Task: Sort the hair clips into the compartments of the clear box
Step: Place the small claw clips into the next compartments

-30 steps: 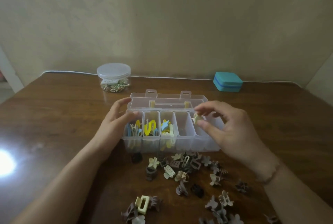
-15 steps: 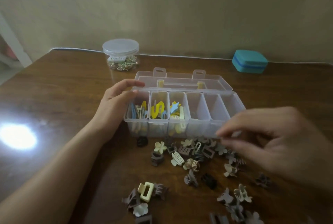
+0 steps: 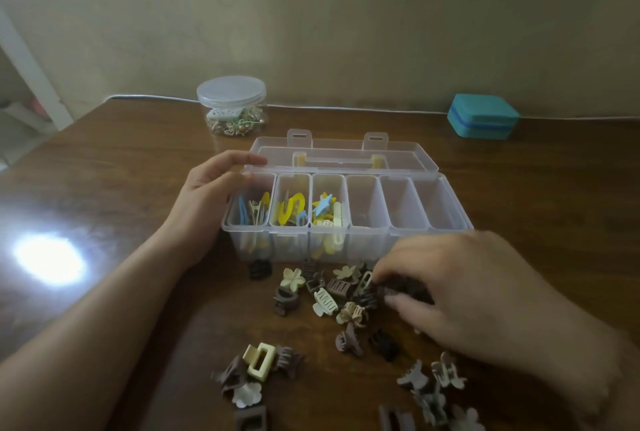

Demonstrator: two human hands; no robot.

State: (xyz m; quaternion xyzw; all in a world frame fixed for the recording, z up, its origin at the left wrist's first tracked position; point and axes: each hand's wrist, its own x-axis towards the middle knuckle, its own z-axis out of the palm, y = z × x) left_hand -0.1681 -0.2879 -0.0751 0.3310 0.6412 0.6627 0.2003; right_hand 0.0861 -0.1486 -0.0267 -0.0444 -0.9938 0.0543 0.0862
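Note:
The clear box stands open on the wooden table, its lid folded back. Its three left compartments hold blue, yellow and cream clips; the three to the right look almost bare. My left hand holds the box's left end, thumb on the rim and fingers bent round the back corner. Several loose brown, grey and cream hair clips lie scattered in front of the box. My right hand is down in this pile, fingertips and thumb pinching a dark brown hair clip.
A lidded clear jar of small items stands at the back left, and a teal case at the back right. A white cable runs along the wall. More clips, including a cream rectangular clip, lie near the front edge.
My right hand let go of a cream clip over the box, drew back to the right, then came down into the pile. My left hand stayed on the box.

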